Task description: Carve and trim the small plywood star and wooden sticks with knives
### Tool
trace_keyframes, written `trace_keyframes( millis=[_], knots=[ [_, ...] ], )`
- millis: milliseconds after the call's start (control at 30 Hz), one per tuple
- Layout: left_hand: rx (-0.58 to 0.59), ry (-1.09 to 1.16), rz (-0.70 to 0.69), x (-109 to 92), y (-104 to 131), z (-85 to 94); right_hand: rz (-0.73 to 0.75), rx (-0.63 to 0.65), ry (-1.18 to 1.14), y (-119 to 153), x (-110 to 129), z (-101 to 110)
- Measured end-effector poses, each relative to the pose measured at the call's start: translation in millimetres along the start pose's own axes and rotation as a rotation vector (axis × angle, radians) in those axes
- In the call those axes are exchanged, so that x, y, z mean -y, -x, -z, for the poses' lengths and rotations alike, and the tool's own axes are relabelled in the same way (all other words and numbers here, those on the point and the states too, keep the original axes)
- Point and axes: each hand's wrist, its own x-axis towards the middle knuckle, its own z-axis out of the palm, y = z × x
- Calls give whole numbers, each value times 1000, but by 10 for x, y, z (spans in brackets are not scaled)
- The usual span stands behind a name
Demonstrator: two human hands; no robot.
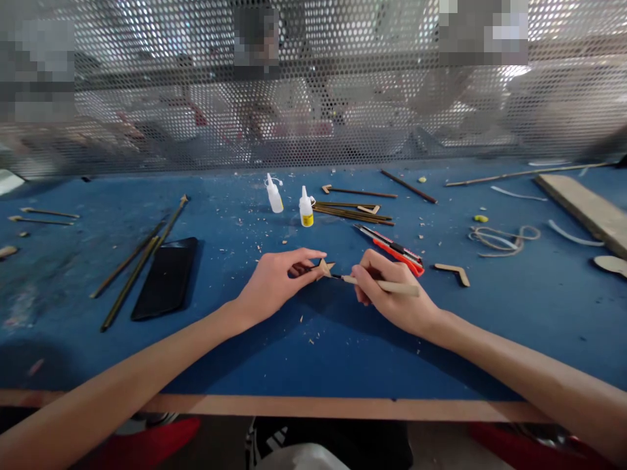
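Note:
My left hand is closed, pinching a small star-shaped wooden piece between thumb and fingers just above the blue table. My right hand grips a wooden-handled carving tool like a pen. Its thin dark tip points left and meets the wooden piece or lies right beside it; I cannot tell which. Behind my right hand lies a red utility knife. To its right rests a small L-shaped wooden piece. Two white glue bottles stand beyond my hands, one with a yellow label.
A black phone and long thin sticks lie on the left. Behind the glue bottles is a bundle of sticks. A string loop and a wooden plank are on the right. A perforated metal screen borders the table's back.

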Motion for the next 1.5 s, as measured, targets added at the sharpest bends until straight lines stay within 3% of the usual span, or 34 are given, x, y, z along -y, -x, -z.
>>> trace_keyframes(
  millis=[133,333,533,700,833,1167,1500],
  knots=[
    [40,-179,-2,-15,-11,64,-12,32,-3,-40,-26,9],
    [136,-349,-191,-70,14,196,-27,119,-111,-119,-17,156],
    [201,-513,-501,-94,147,65,-109,209,-168,-18,-118,172],
    [149,-634,-614,-120,208,-4,-201,177,-203,-16,-187,156],
    [75,-646,-596,-138,217,-39,-228,178,-208,-63,-191,164],
    [40,-583,-492,-162,228,-86,-238,189,-210,-56,-217,164],
    [34,-564,-161,-172,156,-13,-203,214,-148,-46,-222,174]
  ],
)
